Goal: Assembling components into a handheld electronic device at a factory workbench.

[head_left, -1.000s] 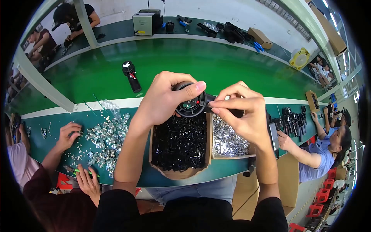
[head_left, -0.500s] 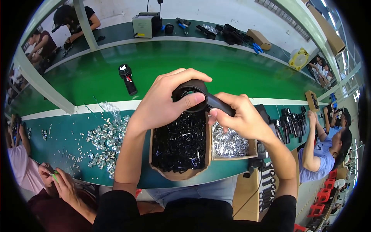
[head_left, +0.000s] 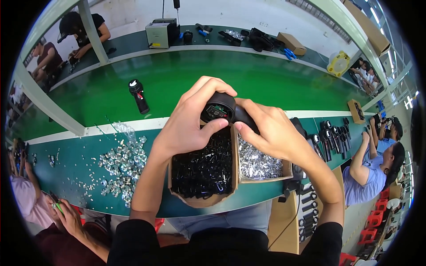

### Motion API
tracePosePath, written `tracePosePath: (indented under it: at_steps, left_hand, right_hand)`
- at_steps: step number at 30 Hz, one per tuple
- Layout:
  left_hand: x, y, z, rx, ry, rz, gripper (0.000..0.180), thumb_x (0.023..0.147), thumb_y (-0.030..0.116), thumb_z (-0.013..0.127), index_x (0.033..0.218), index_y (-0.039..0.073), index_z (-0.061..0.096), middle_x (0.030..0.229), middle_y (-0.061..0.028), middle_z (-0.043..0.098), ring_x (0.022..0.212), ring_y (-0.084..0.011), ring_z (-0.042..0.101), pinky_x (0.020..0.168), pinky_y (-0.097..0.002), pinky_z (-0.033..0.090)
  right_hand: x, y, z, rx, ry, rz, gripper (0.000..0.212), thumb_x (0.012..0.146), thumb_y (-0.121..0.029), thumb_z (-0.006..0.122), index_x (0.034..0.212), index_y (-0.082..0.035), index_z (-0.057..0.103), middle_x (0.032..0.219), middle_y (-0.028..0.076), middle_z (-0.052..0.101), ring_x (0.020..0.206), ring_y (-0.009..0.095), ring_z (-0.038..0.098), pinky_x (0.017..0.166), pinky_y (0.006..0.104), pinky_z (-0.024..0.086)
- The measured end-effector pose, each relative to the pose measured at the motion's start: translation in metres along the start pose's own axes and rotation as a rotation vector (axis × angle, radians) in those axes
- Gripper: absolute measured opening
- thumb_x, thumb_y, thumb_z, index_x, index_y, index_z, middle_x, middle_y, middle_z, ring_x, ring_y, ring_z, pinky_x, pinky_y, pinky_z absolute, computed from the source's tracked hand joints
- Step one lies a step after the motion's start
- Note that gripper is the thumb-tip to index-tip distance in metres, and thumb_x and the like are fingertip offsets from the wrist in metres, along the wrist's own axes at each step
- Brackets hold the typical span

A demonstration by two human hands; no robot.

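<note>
Both my hands hold a black round-headed device with a handle (head_left: 218, 107), raised above a cardboard box (head_left: 205, 203) of small black plastic parts (head_left: 202, 166). A green circuit board and a bit of red show inside its open round head. My left hand (head_left: 188, 117) wraps the head from the left, fingers over the top and thumb at the lower rim. My right hand (head_left: 277, 128) grips the handle, thumb and fingertips close to where it joins the head. Much of the handle is hidden by the right hand.
A second carton of small silver parts (head_left: 259, 162) adjoins the first. Left of it lies a heap of shiny silver pieces (head_left: 124, 162). A similar black device (head_left: 139, 96) rests on the green surface (head_left: 177, 80). More black devices (head_left: 335, 137) lie at right. Co-workers sit on both sides.
The device has turned in my hands, so its circuit board shows more. My right hand has shifted left, closer to the head. The whole view has shifted slightly.
</note>
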State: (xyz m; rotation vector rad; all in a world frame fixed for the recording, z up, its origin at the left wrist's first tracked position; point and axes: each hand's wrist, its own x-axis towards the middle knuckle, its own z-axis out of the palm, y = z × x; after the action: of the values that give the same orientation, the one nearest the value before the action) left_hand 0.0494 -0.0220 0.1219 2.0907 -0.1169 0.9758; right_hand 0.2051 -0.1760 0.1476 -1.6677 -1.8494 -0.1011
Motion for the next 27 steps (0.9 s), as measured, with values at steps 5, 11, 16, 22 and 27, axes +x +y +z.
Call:
tracePosePath:
  at_steps: [5, 11, 16, 22, 27]
  left_hand:
    - [-0.002, -0.005, 0.0, -0.045, -0.049, -0.049, 0.047, 0.074, 0.011, 0.076, 0.118, 0.003, 0.06, 0.123, -0.0132, 0.059, 0.113, -0.0266, 0.058, 0.099, -0.0365, 0.045]
    - [-0.003, -0.006, -0.008, -0.115, -0.082, -0.009, 0.046, 0.078, 0.015, 0.075, 0.118, 0.002, 0.059, 0.122, -0.0136, 0.058, 0.113, -0.0263, 0.057, 0.099, -0.036, 0.044]
    - [-0.003, -0.003, -0.008, -0.127, -0.061, -0.02, 0.045, 0.078, 0.014, 0.076, 0.118, 0.003, 0.059, 0.122, -0.0129, 0.058, 0.112, -0.0243, 0.057, 0.098, -0.0349, 0.045]
    - [-0.003, -0.007, -0.013, -0.161, -0.067, 0.004, 0.047, 0.077, 0.009, 0.078, 0.118, 0.005, 0.057, 0.125, -0.0122, 0.057, 0.113, -0.0226, 0.056, 0.098, -0.0349, 0.044]
    - [0.0, -0.004, -0.006, -0.139, 0.014, 0.111, 0.052, 0.071, 0.006, 0.082, 0.116, 0.004, 0.057, 0.116, -0.0119, 0.059, 0.111, -0.0279, 0.061, 0.094, -0.0354, 0.049]
  right_hand:
    - [0.005, -0.003, -0.006, 0.137, -0.246, 0.097, 0.029, 0.09, -0.017, 0.068, 0.095, 0.009, 0.057, 0.066, 0.023, 0.061, 0.061, 0.041, 0.064, 0.06, 0.0445, 0.052]
    - [0.004, -0.008, 0.003, 0.241, -0.195, 0.135, 0.027, 0.088, -0.015, 0.069, 0.089, 0.009, 0.058, 0.062, 0.021, 0.058, 0.054, 0.035, 0.061, 0.053, 0.0404, 0.049]
    - [0.007, -0.003, 0.001, 0.237, -0.182, 0.114, 0.026, 0.087, -0.016, 0.07, 0.091, 0.007, 0.06, 0.064, 0.02, 0.06, 0.055, 0.033, 0.062, 0.053, 0.0394, 0.049]
    - [0.006, -0.001, -0.01, 0.213, -0.201, 0.041, 0.027, 0.087, -0.018, 0.07, 0.099, 0.005, 0.065, 0.073, 0.022, 0.064, 0.066, 0.034, 0.067, 0.063, 0.0422, 0.052]
    - [0.004, -0.001, -0.014, 0.075, -0.274, 0.051, 0.029, 0.09, -0.016, 0.068, 0.109, 0.005, 0.064, 0.082, 0.023, 0.067, 0.075, 0.041, 0.067, 0.071, 0.0447, 0.055]
